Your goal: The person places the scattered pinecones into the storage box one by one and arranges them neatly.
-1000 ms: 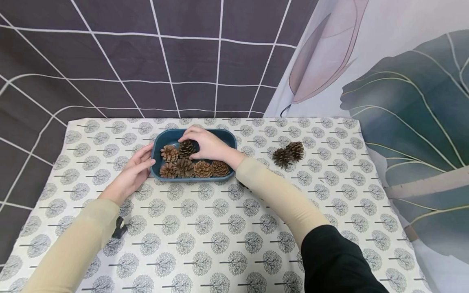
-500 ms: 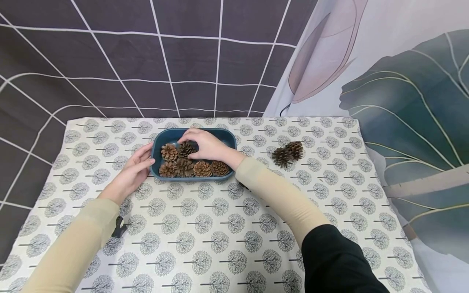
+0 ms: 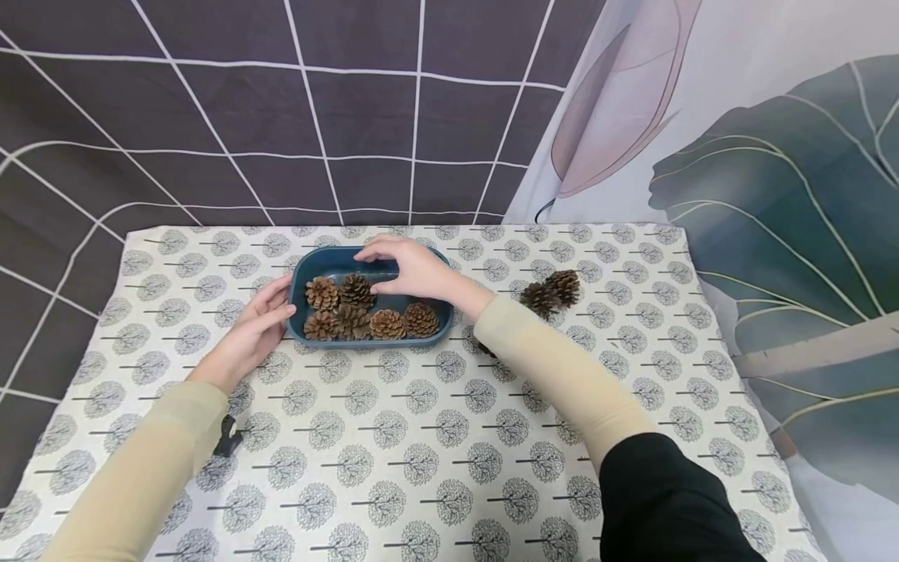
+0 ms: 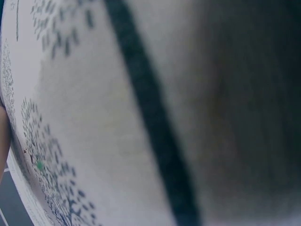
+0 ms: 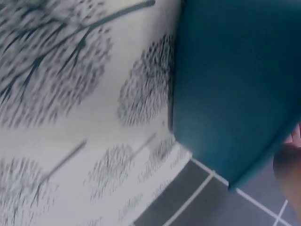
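A dark blue oblong tray point(image 3: 372, 340) sits on the tree-print tablecloth point(image 3: 421, 437) and holds several brown pine cones point(image 3: 387, 324). My right hand point(image 3: 402, 269) hovers over the tray's far right part with its fingers loosely spread and nothing in them; the nearest cone point(image 3: 356, 289) lies just left of its thumb. Straight fingers of my left hand point(image 3: 275, 309) rest against the tray's left end. In the right wrist view only the tray's blue wall point(image 5: 230, 94) and the cloth show. The left wrist view is a blurred close-up of the cloth.
Two more pine cones point(image 3: 541, 299) point(image 3: 565, 286) lie together on the cloth, right of the tray and behind my right forearm. A small black object point(image 3: 226, 435) lies by my left sleeve. Patterned hangings stand behind the table's far edge.
My right hand has let go of the back cone, which stays in the tray, and has drawn up and to the right. The left hand has not moved.
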Tool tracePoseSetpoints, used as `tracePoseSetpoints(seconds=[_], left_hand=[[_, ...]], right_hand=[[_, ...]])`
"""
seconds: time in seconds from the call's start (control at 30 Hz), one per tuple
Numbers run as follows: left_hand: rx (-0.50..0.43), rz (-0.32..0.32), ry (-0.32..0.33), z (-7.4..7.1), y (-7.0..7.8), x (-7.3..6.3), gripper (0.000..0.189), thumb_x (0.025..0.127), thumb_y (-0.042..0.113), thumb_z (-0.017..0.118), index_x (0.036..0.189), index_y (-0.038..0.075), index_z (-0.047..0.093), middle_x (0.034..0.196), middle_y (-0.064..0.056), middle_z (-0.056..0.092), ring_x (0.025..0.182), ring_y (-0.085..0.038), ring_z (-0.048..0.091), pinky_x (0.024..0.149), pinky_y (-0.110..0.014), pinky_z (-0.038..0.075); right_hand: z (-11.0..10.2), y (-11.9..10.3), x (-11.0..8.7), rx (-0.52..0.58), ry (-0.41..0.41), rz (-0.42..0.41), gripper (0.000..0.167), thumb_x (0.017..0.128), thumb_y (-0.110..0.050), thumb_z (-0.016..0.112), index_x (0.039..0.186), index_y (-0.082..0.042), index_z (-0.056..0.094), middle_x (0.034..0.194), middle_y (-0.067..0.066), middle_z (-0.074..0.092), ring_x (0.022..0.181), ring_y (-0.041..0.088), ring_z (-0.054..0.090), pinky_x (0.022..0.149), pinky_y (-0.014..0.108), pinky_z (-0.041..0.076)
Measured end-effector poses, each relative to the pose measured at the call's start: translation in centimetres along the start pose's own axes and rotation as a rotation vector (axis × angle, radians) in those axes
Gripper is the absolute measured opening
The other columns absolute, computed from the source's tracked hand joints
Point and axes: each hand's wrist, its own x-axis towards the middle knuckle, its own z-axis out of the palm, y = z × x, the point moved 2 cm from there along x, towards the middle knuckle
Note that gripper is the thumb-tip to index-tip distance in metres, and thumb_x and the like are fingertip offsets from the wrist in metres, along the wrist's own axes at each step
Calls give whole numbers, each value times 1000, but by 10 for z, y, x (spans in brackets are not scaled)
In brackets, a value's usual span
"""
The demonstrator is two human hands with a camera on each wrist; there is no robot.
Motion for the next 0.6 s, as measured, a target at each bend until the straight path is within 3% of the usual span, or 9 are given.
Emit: tracePoseSetpoints(seconds=[0.17, 0.37, 0.6], left_hand=[[1, -4, 5, 0, 0, 0, 52, 106, -3, 54, 148, 28, 56, 141, 21, 63, 130, 0, 57, 119, -20, 42], [9, -7, 9, 0, 0, 0, 52, 106, -4, 53, 146, 30, 57, 141, 22, 63, 130, 1, 57, 110, -15, 46], [-6, -2, -6, -1, 0, 0, 52, 107, -3, 53, 150, 26, 53, 142, 21, 62, 131, 1, 56, 119, -19, 42]], right_hand=[[-16, 3, -13, 26, 40, 2, 54, 87, -11, 88, 138, -5, 68, 139, 12, 69, 127, 25, 66, 119, 32, 50], [-34, 10, -33, 63, 77, 10, 50, 87, -7, 87, 133, -1, 70, 136, 13, 70, 126, 28, 68, 117, 35, 52], [-58, 16, -62, 118, 133, 14, 47, 85, -1, 86, 130, 4, 70, 133, 17, 70, 124, 32, 69, 118, 37, 53]])
